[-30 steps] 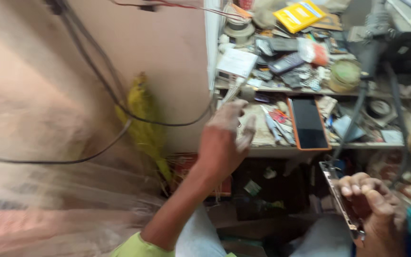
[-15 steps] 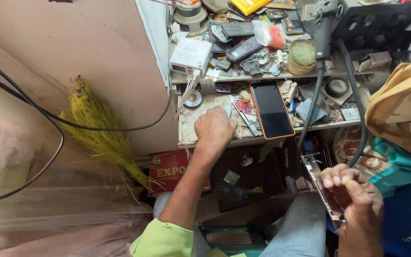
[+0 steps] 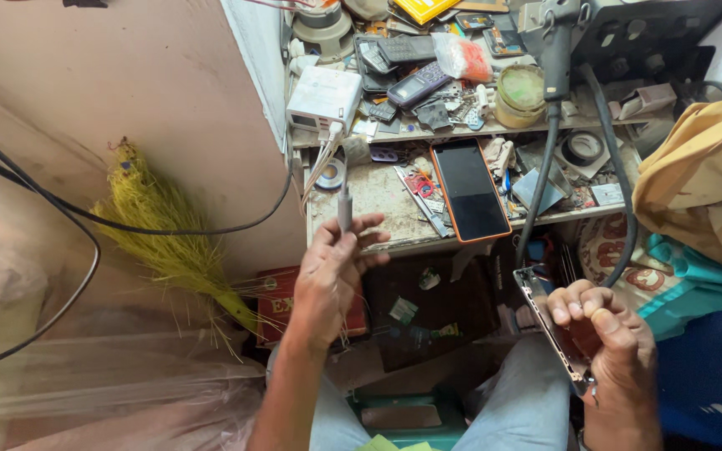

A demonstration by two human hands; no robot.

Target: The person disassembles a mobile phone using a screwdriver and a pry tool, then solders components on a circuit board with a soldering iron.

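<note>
The slim grey pen-like tool [image 3: 344, 209] stood upright in my left hand [image 3: 332, 271], pinched between thumb and fingertips just above the front edge of the tabletop [image 3: 378, 200]. My right hand [image 3: 607, 334] was clenched around the bare phone frame [image 3: 549, 326], held edge-on over my lap, well apart from the left. To do this step well, I judged that the tool wanted a pinch lower on its barrel and the frame turned flat toward me, so the tip could meet its edge squarely. Just beyond the left hand's fingertips lay an orange-rimmed phone [image 3: 468, 190], screen dark; a black hose [image 3: 545, 184] hung between the hands. The tool's tip was too small to make out, the frame's inner face was turned away, and my right fingers covered its lower end.
</note>
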